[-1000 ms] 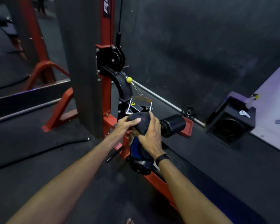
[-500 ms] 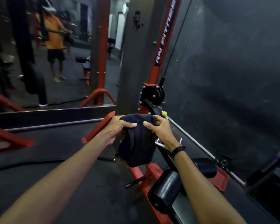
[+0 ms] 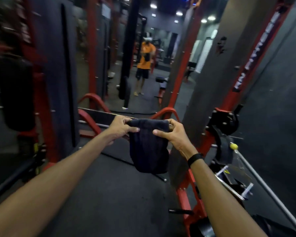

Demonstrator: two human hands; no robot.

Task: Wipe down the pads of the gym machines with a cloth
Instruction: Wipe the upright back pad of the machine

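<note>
Two hands are seen on one dark cloth [image 3: 148, 144], and it is held up in mid-air at the centre of the view, well clear of any pad. The top edge is pinched at its left corner by the left hand [image 3: 121, 128], fingers curled over and thumb pressed to the front; the right corner is gripped the same way by the right hand [image 3: 173, 134], where a black wristband [image 3: 195, 159] is worn. The cloth is stretched flat between them along the top and left hanging in a loose fold below, touching nothing.

No wiping is being done at this instant; by the look of it, the cloth is being straightened or refolded between pads. For that to be done well, a clean face would best be turned outward and the cloth folded to a flat pad that fits the palm, so that full contact is made on the next stroke and no loose tail is dragged across the frame.

Low at the right, a red machine frame [image 3: 186, 194] is seen, with a black pulley housing [image 3: 225, 121] and a small yellow ball [image 3: 233, 146] on its cable line. At the bottom right edge a black roller pad [image 3: 202, 228] is only partly shown. Far ahead, a mirror [image 3: 143, 74] gives back a person in an orange shirt. Dark rubber floor [image 3: 101, 194] is spread beneath.
</note>
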